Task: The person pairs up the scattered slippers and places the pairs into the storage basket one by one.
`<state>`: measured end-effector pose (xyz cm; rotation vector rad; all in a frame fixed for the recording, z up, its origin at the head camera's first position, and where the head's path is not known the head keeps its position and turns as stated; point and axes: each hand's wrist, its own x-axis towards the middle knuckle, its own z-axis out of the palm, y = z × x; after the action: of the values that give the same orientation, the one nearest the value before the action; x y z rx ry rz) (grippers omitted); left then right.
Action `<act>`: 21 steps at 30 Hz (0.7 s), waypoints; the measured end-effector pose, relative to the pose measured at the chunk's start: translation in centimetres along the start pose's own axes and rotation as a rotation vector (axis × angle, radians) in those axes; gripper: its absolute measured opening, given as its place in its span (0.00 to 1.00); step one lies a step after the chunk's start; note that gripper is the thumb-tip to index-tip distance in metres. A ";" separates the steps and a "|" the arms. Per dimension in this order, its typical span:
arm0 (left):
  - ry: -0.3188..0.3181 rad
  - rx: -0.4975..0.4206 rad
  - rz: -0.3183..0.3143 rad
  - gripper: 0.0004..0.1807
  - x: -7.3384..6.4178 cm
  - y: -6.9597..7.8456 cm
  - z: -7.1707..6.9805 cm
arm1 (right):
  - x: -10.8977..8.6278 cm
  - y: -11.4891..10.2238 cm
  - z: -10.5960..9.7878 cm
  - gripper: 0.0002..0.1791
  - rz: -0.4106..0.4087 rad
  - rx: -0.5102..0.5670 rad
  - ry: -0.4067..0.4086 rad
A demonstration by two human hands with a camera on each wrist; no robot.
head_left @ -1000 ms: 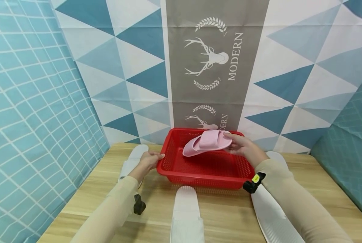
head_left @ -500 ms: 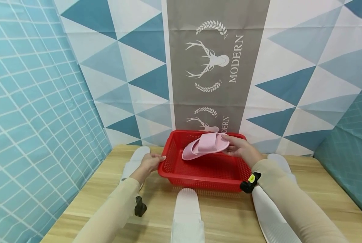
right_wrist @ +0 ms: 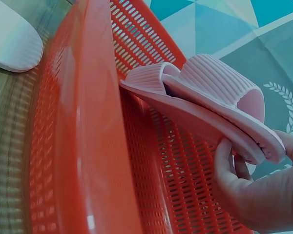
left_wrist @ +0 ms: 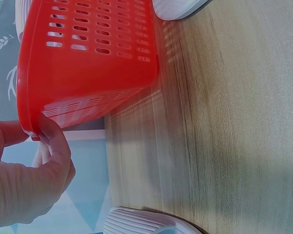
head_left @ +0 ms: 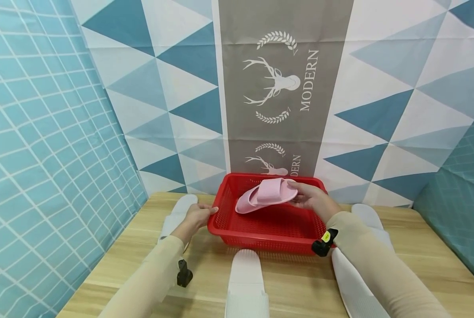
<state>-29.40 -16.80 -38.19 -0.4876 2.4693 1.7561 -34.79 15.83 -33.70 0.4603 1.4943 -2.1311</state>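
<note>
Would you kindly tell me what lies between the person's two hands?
In the head view, the pink slippers and part of the red basket lie between left hand and right hand.

Wood-grain table [head_left: 300, 282] stood by back wall [head_left: 193, 106] covered with blue and white triangles [head_left: 376, 115]. Grey panel [head_left: 276, 132] carried white deer heads [head_left: 286, 83] and sideways word MODERN [head_left: 310, 80]. Left wall [head_left: 42, 145] showed light-blue tile pattern; right wall [head_left: 459, 190] was teal.

"MODERN" [head_left: 310, 80] sideways on grey wall panel [head_left: 276, 132]; lower down, "DERN" [head_left: 296, 166].
</note>
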 end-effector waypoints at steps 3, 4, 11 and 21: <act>0.000 -0.008 0.000 0.19 0.0 0.0 0.0 | 0.1 0.0 0.2 0.35 -0.002 0.003 -0.004; 0.000 -0.010 -0.001 0.19 0.0 0.0 0.0 | 0.1 0.0 0.2 0.35 -0.002 0.003 -0.008; -0.005 -0.006 -0.006 0.20 0.1 -0.1 0.0 | 0.2 -0.2 0.5 0.34 -0.003 -0.028 -0.021; -0.005 -0.004 0.000 0.19 0.1 -0.1 0.0 | 0.3 -1.2 0.3 0.25 -0.025 -0.125 -0.074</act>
<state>-29.49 -16.86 -38.31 -0.4835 2.4634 1.7599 -35.68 15.82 -32.82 0.3158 1.5874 -2.0357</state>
